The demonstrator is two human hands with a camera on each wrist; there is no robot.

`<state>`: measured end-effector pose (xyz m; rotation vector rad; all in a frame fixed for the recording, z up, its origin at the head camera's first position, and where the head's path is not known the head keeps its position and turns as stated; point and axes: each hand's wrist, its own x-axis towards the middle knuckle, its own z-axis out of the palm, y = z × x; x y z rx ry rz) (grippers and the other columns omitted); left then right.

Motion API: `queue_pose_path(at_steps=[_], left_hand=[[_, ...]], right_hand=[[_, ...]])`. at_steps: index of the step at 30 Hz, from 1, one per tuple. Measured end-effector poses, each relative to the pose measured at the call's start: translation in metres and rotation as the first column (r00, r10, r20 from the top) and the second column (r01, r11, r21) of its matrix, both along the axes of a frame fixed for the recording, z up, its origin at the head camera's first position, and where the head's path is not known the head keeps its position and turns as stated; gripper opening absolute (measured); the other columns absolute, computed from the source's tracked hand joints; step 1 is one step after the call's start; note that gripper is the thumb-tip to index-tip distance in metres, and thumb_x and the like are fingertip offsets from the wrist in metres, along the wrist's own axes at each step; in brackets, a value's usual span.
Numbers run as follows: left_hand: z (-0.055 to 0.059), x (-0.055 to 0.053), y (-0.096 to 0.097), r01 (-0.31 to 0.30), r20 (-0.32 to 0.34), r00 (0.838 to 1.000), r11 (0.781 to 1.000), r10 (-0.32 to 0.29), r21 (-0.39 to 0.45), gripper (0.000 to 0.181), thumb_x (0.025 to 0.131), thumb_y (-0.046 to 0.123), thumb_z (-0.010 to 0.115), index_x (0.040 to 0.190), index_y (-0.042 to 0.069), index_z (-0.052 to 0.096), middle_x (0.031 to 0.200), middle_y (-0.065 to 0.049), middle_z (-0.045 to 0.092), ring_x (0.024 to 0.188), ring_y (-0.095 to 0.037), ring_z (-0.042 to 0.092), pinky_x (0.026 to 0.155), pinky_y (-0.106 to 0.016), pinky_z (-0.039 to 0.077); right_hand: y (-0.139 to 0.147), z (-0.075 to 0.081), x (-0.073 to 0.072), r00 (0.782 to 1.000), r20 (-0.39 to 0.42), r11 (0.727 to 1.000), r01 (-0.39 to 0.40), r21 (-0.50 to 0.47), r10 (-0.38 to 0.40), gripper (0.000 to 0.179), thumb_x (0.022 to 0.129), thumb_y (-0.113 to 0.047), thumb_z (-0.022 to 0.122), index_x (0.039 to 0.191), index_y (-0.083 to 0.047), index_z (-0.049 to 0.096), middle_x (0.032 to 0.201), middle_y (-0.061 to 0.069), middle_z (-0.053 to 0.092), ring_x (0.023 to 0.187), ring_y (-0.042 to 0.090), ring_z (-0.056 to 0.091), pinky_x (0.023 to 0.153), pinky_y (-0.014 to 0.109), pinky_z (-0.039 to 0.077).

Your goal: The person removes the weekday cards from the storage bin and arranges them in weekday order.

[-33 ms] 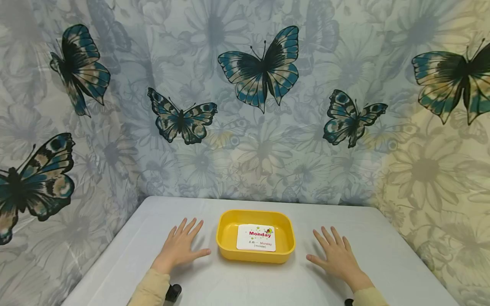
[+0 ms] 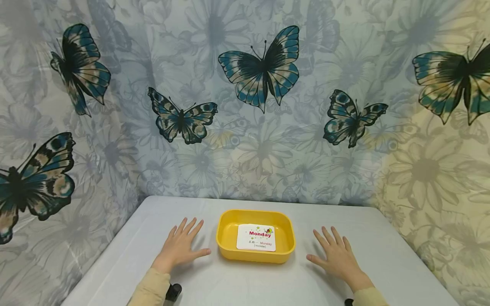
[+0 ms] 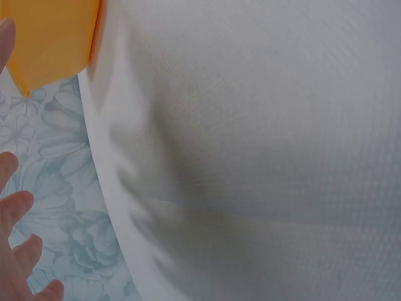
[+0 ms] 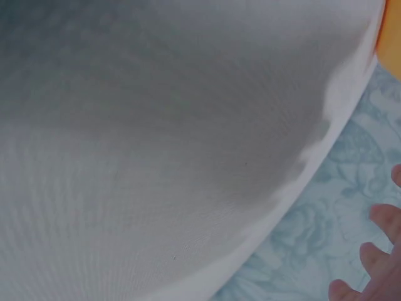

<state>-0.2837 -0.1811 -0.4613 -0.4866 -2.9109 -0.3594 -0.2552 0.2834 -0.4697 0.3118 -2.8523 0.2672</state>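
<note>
Shows no discernible shift since the earlier frame in yellow tray (image 2: 254, 256), card (image 2: 255, 238), left hand (image 2: 178, 250) or right hand (image 2: 337, 258). On white, finely textured counter (image 2: 245, 282), between both hands: tray of smooth, hard-looking material, rounded-rectangular, with raised walls and continuous rim. Inside tray: flat white card, round-cornered, lettered "Monday" in red above smaller print. At each side, apart from tray: fingers (image 3: 15, 205) straight and fanned out. Cannot tell from these views whether touching counter. At each wrist: beige sleeve (image 2: 151, 289). Behind: wrinkled, flower-patterned backdrop (image 2: 264, 170) with dark-edged, teal-and-cream butterflies (image 2: 264, 68).
</note>
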Motion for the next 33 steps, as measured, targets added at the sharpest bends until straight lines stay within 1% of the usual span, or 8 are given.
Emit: queue_pose_path(at_steps=[7,13,16,19,21,25,29,33], left_hand=[[-0.004,-0.002,-0.001,0.001,-0.004,1.000,1.000,-0.001,0.016,0.091,0.074,0.070,0.057,0.145,0.018,0.034,0.147,-0.013,0.030,0.134,-0.039,0.018,0.104,-0.064,0.016],[-0.004,-0.003,0.000,0.009,0.002,1.000,1.000,-0.009,0.019,0.091,0.075,0.069,0.057,0.146,0.017,0.033,0.146,-0.015,0.032,0.134,-0.039,0.020,0.104,-0.062,0.019],[-0.003,-0.002,0.001,0.026,0.015,1.000,0.998,-0.027,0.062,0.090,0.075,0.065,0.060,0.145,0.014,0.034,0.145,-0.016,0.032,0.133,-0.040,0.022,0.104,-0.061,0.021],[-0.001,0.000,0.003,0.035,0.053,0.998,0.987,-0.043,0.156,0.089,0.076,0.060,0.064,0.145,0.014,0.033,0.145,-0.016,0.032,0.133,-0.039,0.023,0.104,-0.060,0.022],[0.000,0.002,0.005,0.031,0.085,0.995,0.972,-0.052,0.233,0.090,0.075,0.060,0.066,0.146,0.016,0.032,0.146,-0.015,0.031,0.133,-0.038,0.023,0.104,-0.061,0.022],[0.002,0.006,0.011,0.024,0.129,0.989,0.927,-0.078,0.375,0.092,0.073,0.062,0.065,0.147,0.019,0.030,0.147,-0.013,0.029,0.134,-0.037,0.021,0.102,-0.064,0.022],[-0.001,0.007,0.018,0.037,0.115,0.988,0.873,-0.106,0.486,0.086,0.076,0.056,0.067,0.146,0.019,0.032,0.146,-0.011,0.032,0.133,-0.036,0.025,0.102,-0.062,0.025],[-0.006,0.008,0.029,0.035,0.095,0.989,0.816,-0.109,0.577,0.078,0.080,0.047,0.068,0.144,0.019,0.035,0.142,-0.012,0.037,0.130,-0.035,0.032,0.102,-0.059,0.029]], right_hand=[[0.001,0.001,0.001,1.000,0.021,1.000,0.002,-0.007,-0.001,0.083,0.077,-0.059,0.062,0.137,-0.004,0.045,0.139,0.029,0.033,0.129,0.049,0.018,0.100,0.069,0.013],[0.002,0.002,0.002,1.000,0.026,1.000,0.001,-0.010,-0.001,0.083,0.077,-0.060,0.062,0.135,-0.003,0.046,0.137,0.030,0.036,0.128,0.050,0.020,0.099,0.069,0.015],[0.003,0.000,0.001,1.000,0.019,1.000,-0.001,-0.013,0.001,0.082,0.078,-0.059,0.062,0.134,-0.002,0.047,0.136,0.031,0.037,0.127,0.050,0.022,0.099,0.070,0.017],[0.004,0.000,0.000,1.000,-0.002,1.000,-0.009,-0.027,0.009,0.080,0.079,-0.056,0.063,0.134,-0.001,0.046,0.136,0.032,0.035,0.127,0.050,0.023,0.097,0.070,0.020],[0.004,0.001,-0.001,0.999,-0.034,0.999,-0.024,-0.036,0.023,0.079,0.079,-0.052,0.065,0.134,0.000,0.045,0.138,0.032,0.032,0.126,0.049,0.024,0.096,0.070,0.022],[0.000,0.006,-0.002,0.991,-0.112,0.995,-0.080,-0.058,0.074,0.078,0.079,-0.043,0.070,0.136,0.002,0.041,0.141,0.032,0.025,0.127,0.048,0.023,0.098,0.067,0.024],[-0.006,0.011,-0.004,0.980,-0.167,0.988,-0.126,-0.090,0.110,0.078,0.080,-0.038,0.071,0.137,0.003,0.038,0.141,0.032,0.026,0.127,0.048,0.025,0.098,0.066,0.026],[-0.013,0.017,-0.007,0.973,-0.192,0.978,-0.155,-0.138,0.127,0.076,0.081,-0.035,0.071,0.137,0.005,0.037,0.140,0.031,0.029,0.126,0.047,0.026,0.098,0.065,0.028]])
